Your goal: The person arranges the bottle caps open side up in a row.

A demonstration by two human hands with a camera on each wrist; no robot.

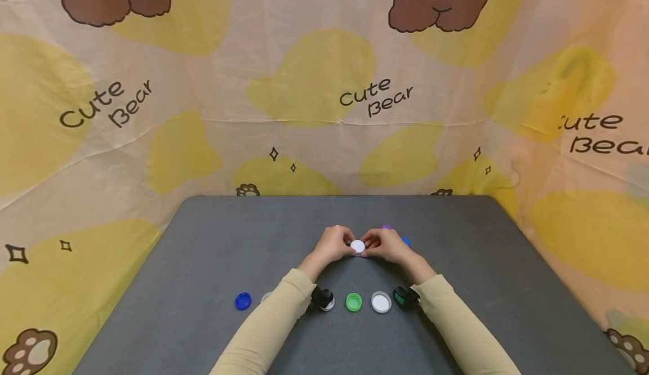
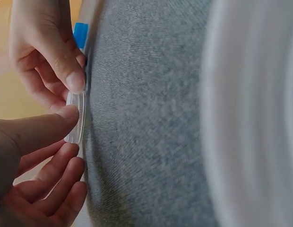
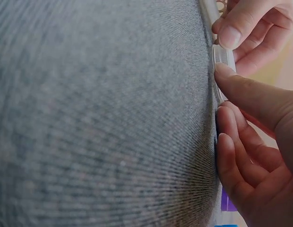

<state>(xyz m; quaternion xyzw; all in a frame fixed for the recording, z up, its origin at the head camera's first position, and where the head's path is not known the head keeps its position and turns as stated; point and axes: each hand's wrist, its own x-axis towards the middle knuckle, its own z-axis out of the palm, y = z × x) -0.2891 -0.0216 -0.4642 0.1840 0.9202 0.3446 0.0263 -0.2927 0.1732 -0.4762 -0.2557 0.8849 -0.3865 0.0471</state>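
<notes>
A white plastic bottle cap sits at the table's far middle, low against the cloth. My left hand pinches its left edge between thumb and fingers. From the right side, my right hand pinches the opposite edge. The left wrist view shows the ridged, translucent side of the cap with both thumbs on its near side. Behind the right hand, a purple cap and a blue cap are partly hidden.
Nearer me runs a row of caps: a dark blue cap, a pale one half behind my left sleeve, a white one under the wrist camera, a green cap and a larger white cap. Grey cloth covers the table.
</notes>
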